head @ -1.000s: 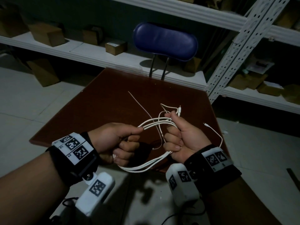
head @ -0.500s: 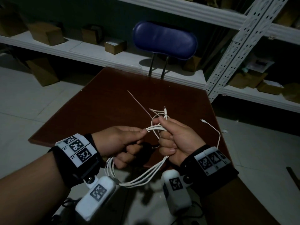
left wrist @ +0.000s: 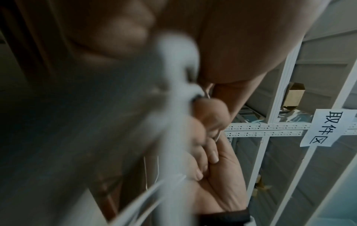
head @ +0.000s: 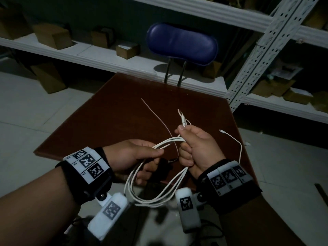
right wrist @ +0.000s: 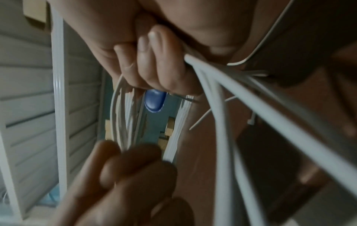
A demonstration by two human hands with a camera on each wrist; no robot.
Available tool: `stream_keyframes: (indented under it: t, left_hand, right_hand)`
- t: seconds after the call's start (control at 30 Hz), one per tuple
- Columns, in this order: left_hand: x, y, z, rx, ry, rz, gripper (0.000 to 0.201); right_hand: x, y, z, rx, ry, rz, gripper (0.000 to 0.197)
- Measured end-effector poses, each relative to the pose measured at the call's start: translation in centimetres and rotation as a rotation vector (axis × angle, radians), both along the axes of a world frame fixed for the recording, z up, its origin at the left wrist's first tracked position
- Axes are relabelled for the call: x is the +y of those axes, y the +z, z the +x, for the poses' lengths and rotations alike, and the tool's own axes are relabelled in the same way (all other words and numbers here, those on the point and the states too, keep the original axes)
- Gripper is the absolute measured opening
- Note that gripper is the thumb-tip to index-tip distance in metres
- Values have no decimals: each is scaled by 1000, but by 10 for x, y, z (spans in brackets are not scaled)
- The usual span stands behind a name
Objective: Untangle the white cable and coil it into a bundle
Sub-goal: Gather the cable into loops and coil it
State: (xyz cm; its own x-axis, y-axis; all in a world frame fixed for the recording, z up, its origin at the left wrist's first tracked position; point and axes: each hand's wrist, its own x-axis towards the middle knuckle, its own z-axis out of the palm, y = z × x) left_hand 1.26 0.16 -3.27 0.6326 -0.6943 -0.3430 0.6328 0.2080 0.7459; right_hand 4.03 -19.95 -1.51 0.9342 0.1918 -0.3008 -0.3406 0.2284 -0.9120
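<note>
A thin white cable (head: 156, 196) hangs in several loops between my two hands, above the near edge of a dark brown table (head: 113, 121). My left hand (head: 140, 157) pinches the loops between thumb and curled fingers. My right hand (head: 193, 144) grips the bundle in a fist, with a plug end (head: 182, 119) sticking up past the thumb. One loose tail (head: 236, 144) arcs over the right wrist; another thin strand (head: 156, 116) runs out across the table. In the right wrist view the cable strands (right wrist: 222, 85) pass under my curled fingers (right wrist: 152, 64). The left wrist view is mostly blurred.
A blue-backed chair (head: 181, 45) stands behind the table. White metal shelving (head: 262, 48) with cardboard boxes (head: 53, 36) lines the back and right. A paper label (left wrist: 328, 126) hangs on a rack. Pale tiled floor (head: 26, 110) surrounds the table.
The hands first drew closer together, then parted slightly again. The loops now sag lower beneath the wrists, and the plug end stands higher above the right thumb.
</note>
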Motion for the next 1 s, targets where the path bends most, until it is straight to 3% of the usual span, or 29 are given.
stream_keyframes:
  t: [0.2,0.37,0.5,0.63,0.8,1.0]
  left_hand:
    - [-2,6,-3,42,72,80,35]
    - [-8,6,-3,63,94,-16,37]
    - [-13,5,-5,37,54,-17,38]
    - [-9,6,-4,33,63,12,37]
    - [-7,6,-6,37,112,-64,36]
    - [-10,5,-9,-33,123,-34,34]
  right_hand:
    - [5,-1,-2,29,102,-28,16]
    - [-2,2,4,141,17,194,23]
    - [-6,6,5,255,60,304,27]
    - [-14,8,6,213,117,210,16]
    - [-14,7,6,138,148,109,29]
    - [-5,3,5,130,95,117,30]
